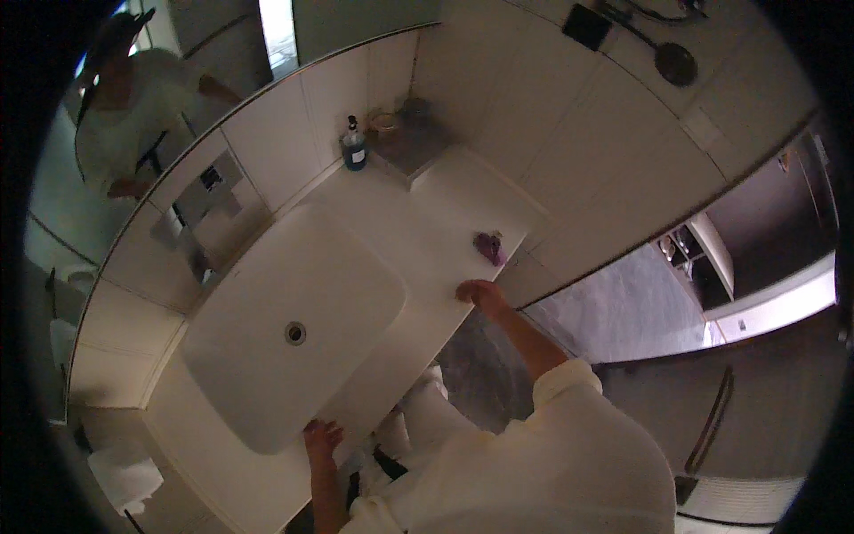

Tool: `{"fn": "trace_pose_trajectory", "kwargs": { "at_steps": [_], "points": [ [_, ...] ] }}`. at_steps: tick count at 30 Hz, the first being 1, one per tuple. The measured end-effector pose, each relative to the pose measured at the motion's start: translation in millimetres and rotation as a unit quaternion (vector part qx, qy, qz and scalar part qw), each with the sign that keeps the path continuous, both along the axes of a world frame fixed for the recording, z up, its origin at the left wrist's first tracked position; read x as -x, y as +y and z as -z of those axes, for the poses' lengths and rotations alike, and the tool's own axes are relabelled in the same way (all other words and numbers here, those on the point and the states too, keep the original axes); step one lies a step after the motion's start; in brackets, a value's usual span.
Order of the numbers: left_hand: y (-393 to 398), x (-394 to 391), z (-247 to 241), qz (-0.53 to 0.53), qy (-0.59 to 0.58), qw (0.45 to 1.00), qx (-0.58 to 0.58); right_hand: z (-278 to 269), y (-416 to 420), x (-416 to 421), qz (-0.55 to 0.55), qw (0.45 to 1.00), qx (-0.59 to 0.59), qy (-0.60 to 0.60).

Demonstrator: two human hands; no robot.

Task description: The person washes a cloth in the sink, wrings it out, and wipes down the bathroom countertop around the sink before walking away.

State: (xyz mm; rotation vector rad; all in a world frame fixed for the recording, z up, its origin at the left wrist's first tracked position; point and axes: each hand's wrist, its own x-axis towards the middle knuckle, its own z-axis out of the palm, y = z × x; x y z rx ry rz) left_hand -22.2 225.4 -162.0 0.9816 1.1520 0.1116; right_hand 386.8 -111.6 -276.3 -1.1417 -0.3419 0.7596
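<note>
A white washbasin with a round metal drain lies before me. My left hand is at the basin's lower rim, its fingers a little apart and nothing seen in it. My right hand rests on or just over the counter's front edge, fingers bent down; whether it holds anything is hidden. Beyond it on the white counter lies a small crumpled purple cloth-like item. At the back stands a pump bottle of blue liquid, beside a grey raised tray or block.
A wall-mounted chrome tap reaches over the basin's far side. Above it a large mirror shows the person's reflection. White paper hangs at the lower left. A doorway opens at the right.
</note>
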Motion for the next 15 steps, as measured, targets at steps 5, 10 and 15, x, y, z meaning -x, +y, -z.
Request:
{"fn": "trace_pose_trajectory", "kwargs": {
  "at_steps": [5, 10, 15],
  "points": [
    [18, 8, -13, 0.148, 0.016, 0.988, 0.043, -47, -34, 33, 0.397, 0.866, -0.1, 0.287],
    [19, 4, -27, 0.245, -0.018, 0.969, 0.026, -89, -52, 31, 0.452, 0.844, -0.099, 0.271],
    [17, -12, -29, 0.256, -0.055, 0.963, 0.063, -104, -42, -48, 0.435, 0.894, 0.052, 0.098]
  ]
}}
